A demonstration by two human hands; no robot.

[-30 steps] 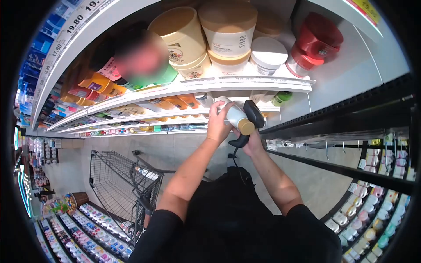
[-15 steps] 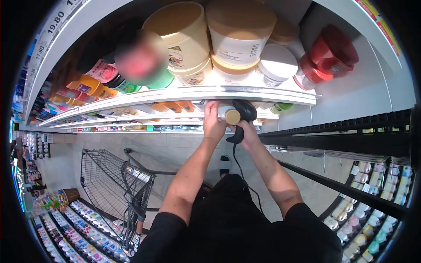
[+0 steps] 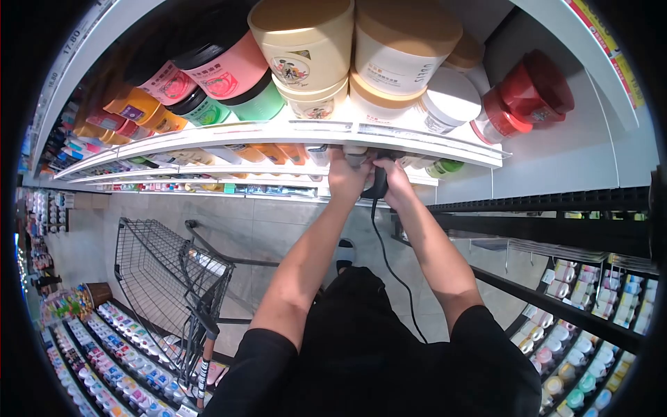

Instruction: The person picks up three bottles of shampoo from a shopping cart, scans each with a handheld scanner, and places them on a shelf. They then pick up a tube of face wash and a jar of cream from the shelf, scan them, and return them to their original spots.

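My left hand is at the front of a lower shelf, its fingers closed round a light-coloured bottle. The shelf edge above hides part of the bottle and the fingertips. Close beside it, my right hand grips a black corded handheld scanner. The scanner's head is mostly hidden under the upper shelf. From its handle a black cord hangs down past my body.
Large cream tubs and pink jars stand on the upper shelf, red containers at its right. A wire shopping cart stands at lower left. A black rack bar runs along the right.
Both hands have moved forward, toward the lower shelf, with the bottle and scanner. The bottle's gold cap no longer shows. The view has shifted slightly.
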